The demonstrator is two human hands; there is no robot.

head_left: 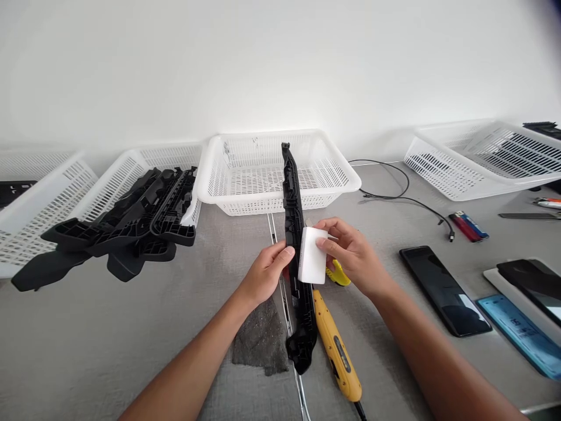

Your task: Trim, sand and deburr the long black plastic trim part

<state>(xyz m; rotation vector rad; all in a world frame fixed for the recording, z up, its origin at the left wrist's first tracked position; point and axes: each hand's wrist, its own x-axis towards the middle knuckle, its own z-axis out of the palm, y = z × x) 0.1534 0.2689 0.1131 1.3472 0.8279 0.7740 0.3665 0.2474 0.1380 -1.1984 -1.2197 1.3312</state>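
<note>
A long black plastic part (294,204) stands nearly upright in the picture, its upper end in front of the white basket (280,202). My left hand (268,270) is closed on its middle, thumb on top. My right hand (350,254) pinches a small white block (312,257) and holds it against or just in front of the part's right side. Under and beside the hands lie a yellow power tool (337,348) and a smaller yellow object (338,275), partly hidden by the right hand. A dark cloth (260,339) is below my left hand.
At the left, several black parts (149,210) stick out of a white basket (127,169). Another basket (456,187) stands at the right. Phones (445,289), lighters (468,226) and a black cable (407,199) lie on the grey table (197,327). A metal strip (286,304) runs underneath.
</note>
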